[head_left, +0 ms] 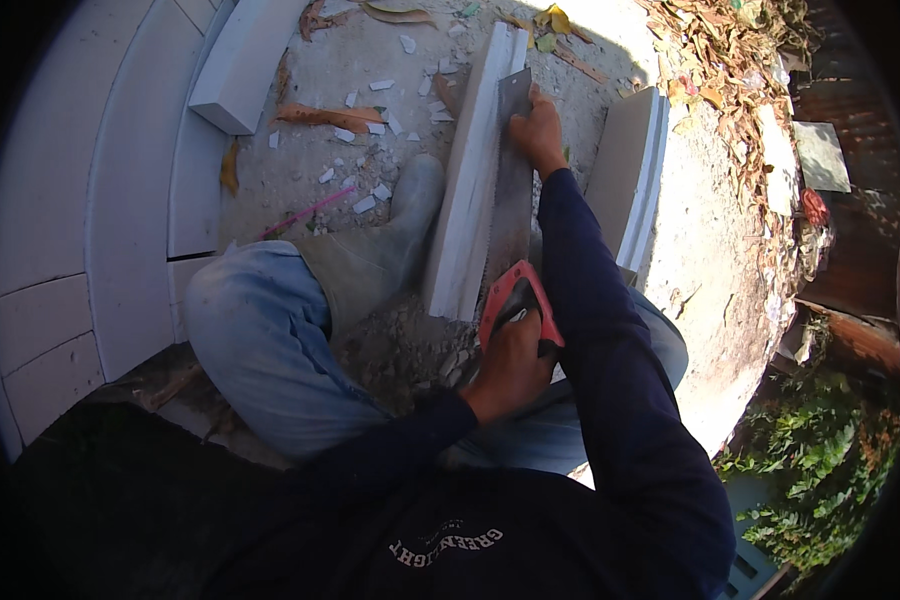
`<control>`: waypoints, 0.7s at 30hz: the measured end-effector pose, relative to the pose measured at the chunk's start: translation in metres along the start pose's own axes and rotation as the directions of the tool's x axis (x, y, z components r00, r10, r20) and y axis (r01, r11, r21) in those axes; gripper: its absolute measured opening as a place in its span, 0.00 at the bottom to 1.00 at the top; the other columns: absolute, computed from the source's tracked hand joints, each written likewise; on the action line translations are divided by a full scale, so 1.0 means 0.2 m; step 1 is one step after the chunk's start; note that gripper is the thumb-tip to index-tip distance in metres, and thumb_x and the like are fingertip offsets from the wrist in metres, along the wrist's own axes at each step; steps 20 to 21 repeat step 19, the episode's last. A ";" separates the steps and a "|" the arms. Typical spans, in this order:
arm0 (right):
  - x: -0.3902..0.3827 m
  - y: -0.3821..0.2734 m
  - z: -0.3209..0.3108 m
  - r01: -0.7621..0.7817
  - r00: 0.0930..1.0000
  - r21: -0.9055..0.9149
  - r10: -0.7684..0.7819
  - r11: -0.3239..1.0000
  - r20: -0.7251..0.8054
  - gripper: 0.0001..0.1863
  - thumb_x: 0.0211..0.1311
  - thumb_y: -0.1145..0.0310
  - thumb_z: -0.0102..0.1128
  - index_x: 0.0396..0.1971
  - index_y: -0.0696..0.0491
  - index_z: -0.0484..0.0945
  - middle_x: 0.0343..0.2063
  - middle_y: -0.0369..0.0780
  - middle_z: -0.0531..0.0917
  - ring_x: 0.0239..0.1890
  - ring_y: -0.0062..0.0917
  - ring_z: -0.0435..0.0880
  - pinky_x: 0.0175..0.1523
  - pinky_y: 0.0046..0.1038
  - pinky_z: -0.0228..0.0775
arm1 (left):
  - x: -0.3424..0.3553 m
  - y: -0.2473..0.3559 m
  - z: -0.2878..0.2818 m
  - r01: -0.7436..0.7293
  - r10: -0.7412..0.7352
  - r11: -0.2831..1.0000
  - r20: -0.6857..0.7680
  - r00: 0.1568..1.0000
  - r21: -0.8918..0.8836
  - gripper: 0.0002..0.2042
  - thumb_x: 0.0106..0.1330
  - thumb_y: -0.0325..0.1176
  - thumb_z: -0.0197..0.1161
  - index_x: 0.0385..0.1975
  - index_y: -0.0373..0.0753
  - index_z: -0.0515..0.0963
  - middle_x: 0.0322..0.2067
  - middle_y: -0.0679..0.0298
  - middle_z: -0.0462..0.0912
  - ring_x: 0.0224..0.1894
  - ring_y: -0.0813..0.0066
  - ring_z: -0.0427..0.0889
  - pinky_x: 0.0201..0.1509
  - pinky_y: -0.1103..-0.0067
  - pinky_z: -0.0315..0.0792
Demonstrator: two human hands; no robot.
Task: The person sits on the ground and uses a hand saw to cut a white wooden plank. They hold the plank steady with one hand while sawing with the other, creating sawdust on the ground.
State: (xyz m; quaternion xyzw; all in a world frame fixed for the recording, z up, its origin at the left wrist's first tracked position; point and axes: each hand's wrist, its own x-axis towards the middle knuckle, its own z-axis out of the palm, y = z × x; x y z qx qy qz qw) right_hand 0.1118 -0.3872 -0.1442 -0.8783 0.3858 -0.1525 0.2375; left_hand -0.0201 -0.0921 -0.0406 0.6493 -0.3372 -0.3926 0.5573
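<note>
My left hand (pixel 513 368) is wrapped round the red and black handle of a hand saw (pixel 513 205). Its long grey blade points away from me, with the toothed edge along a white, light block (pixel 473 175). That block stands between my legs, its narrow face toward me and grooves running lengthwise. At the far end of the blade, my right hand (pixel 539 132) is closed on the blade's back edge near the tip. Some of its fingers are hidden behind the blade. Whether they also touch the block cannot be told.
White blocks (pixel 130 190) line the left side, with one loose block (pixel 245 65) lying on them. Another block (pixel 625 170) stands right of my right forearm. White chips (pixel 365 205), dry leaves (pixel 330 117) and a pink strip (pixel 308 212) lie on the ground. Leafy plants (pixel 820 480) grow at lower right.
</note>
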 end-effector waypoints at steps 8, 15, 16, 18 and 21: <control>-0.08 -0.15 -0.05 -0.077 0.992 -0.130 0.089 0.989 0.090 0.38 0.51 0.71 0.57 0.67 0.61 0.64 0.50 0.59 0.80 0.53 0.50 0.81 0.60 0.42 0.71 | -0.05 -0.04 -0.01 0.059 -0.070 0.993 -0.103 0.992 -0.104 0.09 0.58 0.27 0.67 0.30 0.30 0.73 0.27 0.42 0.81 0.36 0.40 0.82 0.40 0.59 0.74; -0.08 0.09 0.02 -0.021 1.000 0.146 0.023 0.989 -0.016 0.39 0.54 0.74 0.59 0.69 0.64 0.61 0.50 0.59 0.81 0.53 0.41 0.83 0.59 0.32 0.71 | -0.08 -0.08 0.02 0.105 -0.097 0.962 -0.046 0.994 0.250 0.08 0.56 0.28 0.65 0.30 0.31 0.75 0.28 0.43 0.83 0.35 0.43 0.84 0.41 0.57 0.75; -0.08 0.14 0.04 0.000 0.999 0.203 0.007 0.979 -0.033 0.39 0.54 0.74 0.60 0.69 0.64 0.61 0.51 0.57 0.81 0.53 0.40 0.83 0.59 0.31 0.71 | -0.07 -0.08 0.02 0.136 -0.137 0.949 -0.015 0.990 0.283 0.08 0.56 0.28 0.65 0.30 0.32 0.75 0.28 0.43 0.83 0.35 0.42 0.84 0.41 0.56 0.76; -0.10 0.19 0.09 0.038 0.998 0.318 -0.019 0.947 -0.062 0.40 0.54 0.75 0.62 0.69 0.64 0.60 0.52 0.55 0.81 0.53 0.36 0.83 0.59 0.29 0.70 | -0.07 -0.07 0.01 0.201 -0.230 0.913 0.040 0.972 0.356 0.09 0.55 0.28 0.66 0.31 0.32 0.75 0.29 0.43 0.83 0.35 0.41 0.84 0.42 0.56 0.76; -0.10 0.20 0.11 0.036 0.998 0.323 -0.019 0.946 -0.056 0.40 0.54 0.75 0.62 0.69 0.64 0.60 0.52 0.55 0.81 0.53 0.36 0.83 0.59 0.29 0.70 | -0.07 -0.08 0.01 0.208 -0.236 0.910 0.036 0.971 0.358 0.09 0.55 0.28 0.66 0.31 0.32 0.75 0.29 0.43 0.83 0.35 0.41 0.84 0.42 0.56 0.76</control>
